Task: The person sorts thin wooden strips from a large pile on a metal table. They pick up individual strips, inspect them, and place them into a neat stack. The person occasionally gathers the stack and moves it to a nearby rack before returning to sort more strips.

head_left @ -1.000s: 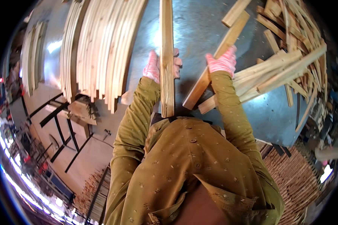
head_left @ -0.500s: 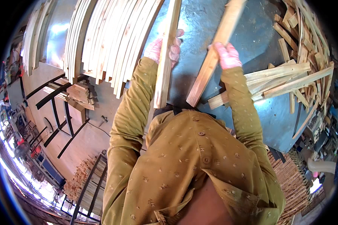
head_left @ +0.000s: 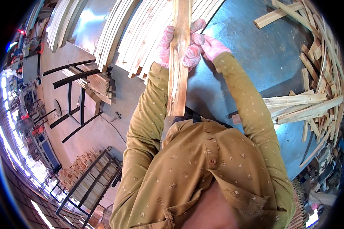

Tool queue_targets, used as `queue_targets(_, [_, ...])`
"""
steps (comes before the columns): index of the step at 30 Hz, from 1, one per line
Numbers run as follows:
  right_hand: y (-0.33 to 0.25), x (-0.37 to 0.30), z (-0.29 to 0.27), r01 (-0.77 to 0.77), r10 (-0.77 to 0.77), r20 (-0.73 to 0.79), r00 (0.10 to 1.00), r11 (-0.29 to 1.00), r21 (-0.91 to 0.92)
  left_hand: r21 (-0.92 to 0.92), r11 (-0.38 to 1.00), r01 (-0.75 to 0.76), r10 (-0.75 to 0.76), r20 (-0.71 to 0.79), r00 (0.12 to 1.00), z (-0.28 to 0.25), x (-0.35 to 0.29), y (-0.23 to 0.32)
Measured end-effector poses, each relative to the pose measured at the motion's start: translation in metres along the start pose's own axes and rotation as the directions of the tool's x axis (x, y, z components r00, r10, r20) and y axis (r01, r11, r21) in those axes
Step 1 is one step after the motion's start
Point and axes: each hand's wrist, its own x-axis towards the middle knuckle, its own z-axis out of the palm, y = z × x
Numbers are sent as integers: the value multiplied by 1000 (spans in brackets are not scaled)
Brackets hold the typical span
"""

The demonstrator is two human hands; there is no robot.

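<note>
My left hand [head_left: 165, 45], in a pink and white knit glove, is closed around a long wooden strip [head_left: 178, 82]. Its thumb lies along the left edge and its fingers wrap the right edge. The strip's near end hangs close to my waist; its far end runs out of view at the top. My right hand [head_left: 215, 46], gloved alike, is right beside the left fingers at the strip's right edge. Its fingertips are mostly hidden behind them, so I cannot tell whether they grip the strip.
Rows of pale wooden strips [head_left: 145, 36] lie on the blue metal table [head_left: 240, 49] at the far left. A loose heap of wood pieces [head_left: 321, 72] covers its right side. Left on the floor stand a black metal frame [head_left: 82, 105] and a rack of stacked wood [head_left: 86, 187].
The strip that was in my right hand is out of it; a piece now lies at the far right. My right hand has come over to my left, and the left strip stands more upright in view.
</note>
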Motion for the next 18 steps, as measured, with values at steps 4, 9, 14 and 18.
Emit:
queue_targets(4, [-4,-94,-12,-74,-166,257,952,690,720,-38,999,-23,25,62,998,-9,8,1])
queue_targets(9, [-51,-184,-7,-201,-221,377,900,556,807,67,996,-63,62,24,998,-13,46,-17])
queue_targets(14, [-32,-203,-27,-10,-201,159,967,591,807,543,827,142,-2,-251,968,25,55,-38])
queue_targets(18, [-17,-228,-63,206,-244,-108,964,938,-280,689,664,290,-108,-295,949,47,57,-57])
